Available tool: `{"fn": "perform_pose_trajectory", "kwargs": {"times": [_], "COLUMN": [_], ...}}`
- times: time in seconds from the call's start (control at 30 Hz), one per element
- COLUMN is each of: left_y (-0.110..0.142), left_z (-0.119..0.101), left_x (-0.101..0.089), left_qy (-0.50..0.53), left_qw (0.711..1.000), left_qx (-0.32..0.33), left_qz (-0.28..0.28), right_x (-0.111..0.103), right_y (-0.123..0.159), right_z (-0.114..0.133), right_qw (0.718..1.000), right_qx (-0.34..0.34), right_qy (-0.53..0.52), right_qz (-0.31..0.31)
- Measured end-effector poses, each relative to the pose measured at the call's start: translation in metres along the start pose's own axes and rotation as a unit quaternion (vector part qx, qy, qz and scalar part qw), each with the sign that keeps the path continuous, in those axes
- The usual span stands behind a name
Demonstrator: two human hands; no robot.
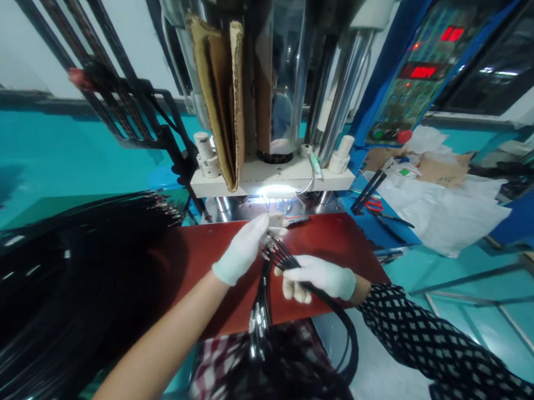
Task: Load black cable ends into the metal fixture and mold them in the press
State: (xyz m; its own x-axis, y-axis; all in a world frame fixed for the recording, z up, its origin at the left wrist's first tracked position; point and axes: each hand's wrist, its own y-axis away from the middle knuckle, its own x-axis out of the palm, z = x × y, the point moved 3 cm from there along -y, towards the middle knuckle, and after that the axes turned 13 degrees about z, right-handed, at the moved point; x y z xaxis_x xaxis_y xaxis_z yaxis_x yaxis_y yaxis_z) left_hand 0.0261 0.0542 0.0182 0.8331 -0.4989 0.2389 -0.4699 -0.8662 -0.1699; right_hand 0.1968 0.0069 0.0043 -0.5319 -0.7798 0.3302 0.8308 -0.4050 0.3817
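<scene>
My right hand, in a white glove, is wrapped round a bundle of black cables above the red-brown board. My left hand, also gloved, is closed at the bundle's stripped, metallic-looking ends; its fingertips are partly hidden. From the bundle the cables loop down on the right toward my lap. Below my hands hang more cable ends with shiny metal connectors, over a checked cloth on my lap.
A press with a lit gap stands behind the red-brown board. Folded cardboard leans on it. A large coil of black cables lies at left. At right are a control panel, white bags and red-handled pliers.
</scene>
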Motion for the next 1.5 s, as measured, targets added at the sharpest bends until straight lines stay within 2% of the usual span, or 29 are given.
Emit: {"fn": "perform_pose_trajectory", "kwargs": {"times": [0.1,0.2,0.23,0.3,0.33,0.37,0.4,0.47,0.57,0.63,0.7,0.77,0.83,0.93,1.0,1.07,1.13,1.17,1.23,1.3,1.33,1.4,1.5], "left_y": [-0.005,-0.001,0.000,0.000,-0.001,-0.004,-0.008,-0.021,-0.039,-0.043,-0.037,-0.024,-0.007,0.019,0.040,0.066,0.093,0.103,0.113,0.105,0.096,0.072,0.039], "left_z": [0.006,0.010,0.010,0.010,0.010,0.010,0.011,0.019,0.033,0.035,0.034,0.029,0.024,0.016,0.011,0.004,-0.006,-0.012,-0.021,-0.020,-0.016,-0.006,0.007], "left_x": [0.009,0.013,0.008,-0.013,-0.026,-0.037,-0.046,-0.056,-0.053,-0.049,-0.046,-0.047,-0.048,-0.047,-0.047,-0.050,-0.055,-0.056,-0.055,-0.049,-0.045,-0.034,-0.022], "left_qy": [0.016,-0.038,-0.071,-0.217,-0.307,-0.401,-0.486,-0.610,-0.713,-0.728,-0.725,-0.728,-0.740,-0.764,-0.761,-0.724,-0.660,-0.620,-0.503,-0.329,-0.235,-0.082,-0.015], "left_qw": [0.999,0.995,0.994,0.976,0.951,0.914,0.871,0.788,0.682,0.664,0.666,0.662,0.644,0.601,0.591,0.610,0.662,0.703,0.810,0.910,0.944,0.975,0.983], "left_qx": [-0.009,-0.033,-0.034,-0.029,-0.025,-0.026,-0.037,-0.083,-0.149,-0.160,-0.158,-0.164,-0.188,-0.232,-0.267,-0.322,-0.345,-0.329,-0.265,-0.220,-0.213,-0.207,-0.177], "left_qz": [0.044,0.082,0.077,0.022,-0.021,-0.054,-0.061,-0.015,0.062,0.068,0.073,0.068,0.052,0.035,0.020,-0.019,-0.081,-0.111,-0.144,-0.123,-0.090,-0.019,0.043], "right_x": [-0.004,-0.011,-0.013,-0.017,-0.018,-0.019,-0.019,-0.018,-0.016,-0.018,-0.021,-0.024,-0.025,-0.024,-0.024,-0.024,-0.024,-0.023,-0.017,-0.010,-0.005,0.001,0.007], "right_y": [-0.011,-0.018,-0.020,-0.022,-0.023,-0.024,-0.025,-0.028,-0.032,-0.033,-0.031,-0.029,-0.028,-0.028,-0.027,-0.024,-0.021,-0.021,-0.024,-0.029,-0.032,-0.037,-0.041], "right_z": [0.003,0.008,0.009,0.010,0.010,0.010,0.010,0.010,0.007,0.004,0.001,-0.001,0.000,0.003,0.004,0.005,0.006,0.006,0.008,0.010,0.012,0.015,0.017], "right_qw": [0.998,0.995,0.995,0.994,0.993,0.993,0.993,0.992,0.987,0.986,0.984,0.980,0.981,0.991,0.994,0.992,0.992,0.994,0.998,0.998,0.997,0.998,0.999], "right_qx": [-0.023,-0.052,-0.055,-0.060,-0.061,-0.063,-0.065,-0.067,-0.067,-0.062,-0.053,-0.037,-0.019,-0.008,-0.002,0.004,0.003,0.000,-0.004,-0.007,-0.009,-0.012,-0.022], "right_qy": [-0.057,-0.063,-0.056,-0.044,-0.041,-0.042,-0.049,-0.083,-0.134,-0.136,-0.146,-0.165,-0.161,-0.093,-0.033,0.018,0.037,0.032,-0.008,-0.055,-0.071,-0.060,0.005], "right_qz": [-0.011,-0.049,-0.062,-0.084,-0.089,-0.089,-0.085,-0.063,-0.050,-0.068,-0.091,-0.107,-0.105,-0.092,-0.104,-0.121,-0.119,-0.109,-0.059,-0.002,0.017,0.013,-0.044]}}
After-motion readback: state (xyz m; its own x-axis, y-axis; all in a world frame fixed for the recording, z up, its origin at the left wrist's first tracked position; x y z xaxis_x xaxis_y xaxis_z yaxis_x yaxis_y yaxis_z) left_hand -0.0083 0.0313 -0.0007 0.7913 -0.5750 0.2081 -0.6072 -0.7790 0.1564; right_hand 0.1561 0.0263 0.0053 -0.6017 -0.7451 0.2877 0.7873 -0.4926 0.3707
